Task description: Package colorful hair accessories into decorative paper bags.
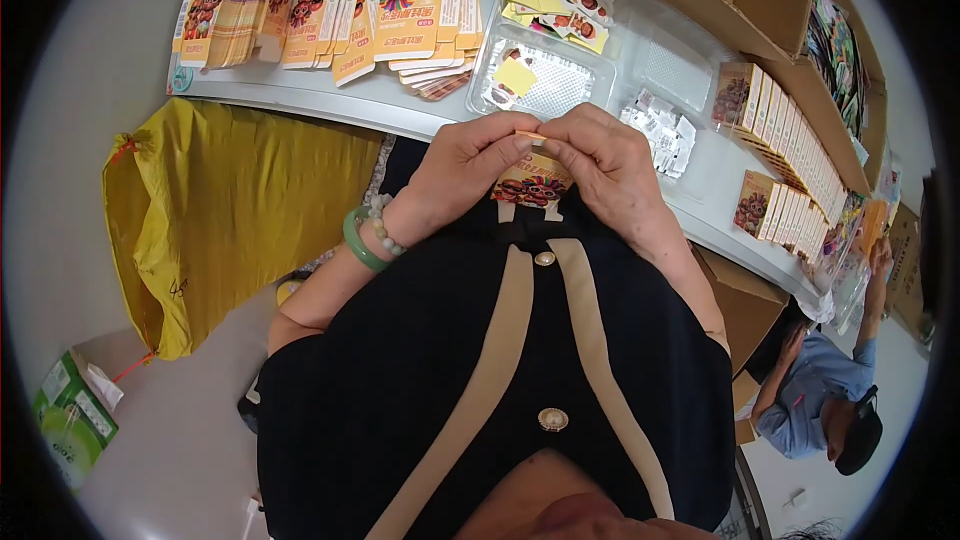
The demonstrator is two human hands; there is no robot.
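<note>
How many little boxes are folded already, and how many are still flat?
I can't count them exactly. Done: a long row of folded boxes stands along the right of the table. In hand: the left hand and right hand both pinch one small box at its top edge. Left: several stacks of flat cartons lie at the far left, beside clear trays of small packets.

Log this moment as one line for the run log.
left hand: pinching top of small printed carton | right hand: pinching same carton | flat cartons stacked on table | finished boxes in row, right
</note>
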